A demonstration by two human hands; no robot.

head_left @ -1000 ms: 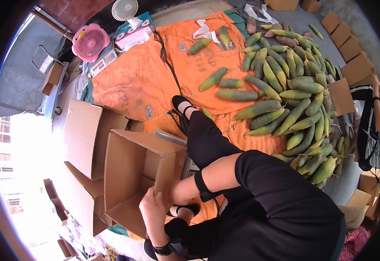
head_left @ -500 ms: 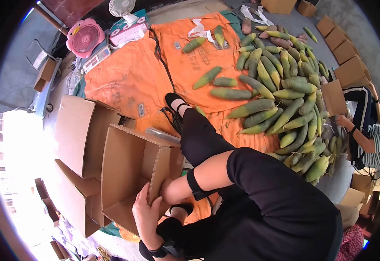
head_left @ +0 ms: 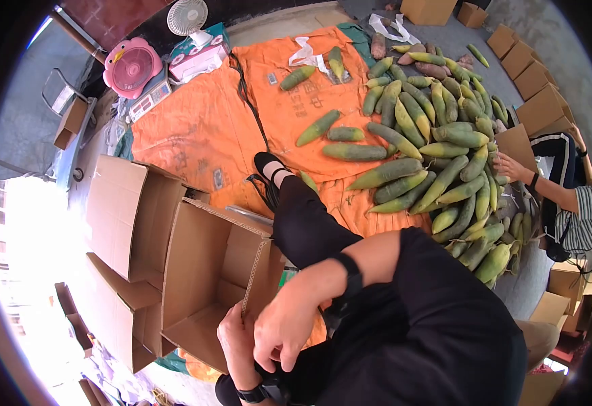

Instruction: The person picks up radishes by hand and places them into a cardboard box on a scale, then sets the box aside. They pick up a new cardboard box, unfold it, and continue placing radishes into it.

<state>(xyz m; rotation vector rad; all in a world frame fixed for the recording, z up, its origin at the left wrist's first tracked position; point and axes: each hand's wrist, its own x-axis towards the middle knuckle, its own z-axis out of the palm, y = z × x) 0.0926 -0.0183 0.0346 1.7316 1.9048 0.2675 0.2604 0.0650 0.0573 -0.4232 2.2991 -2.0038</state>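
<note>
The left hand (head_left: 236,340) grips the open carton (head_left: 195,264) by its rim, at the orange tarp's (head_left: 187,139) near-left edge; the right hand (head_left: 286,323) curls just beside (holding anything? I cannot tell). A one-sided pull could tip the carton.

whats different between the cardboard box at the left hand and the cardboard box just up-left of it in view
The near box shows mostly its inside; the upper-left box shows mostly a broad outer side. The near box has the left hand at its rim; no hand touches the upper-left box. Both are brown cardboard and open.
</note>
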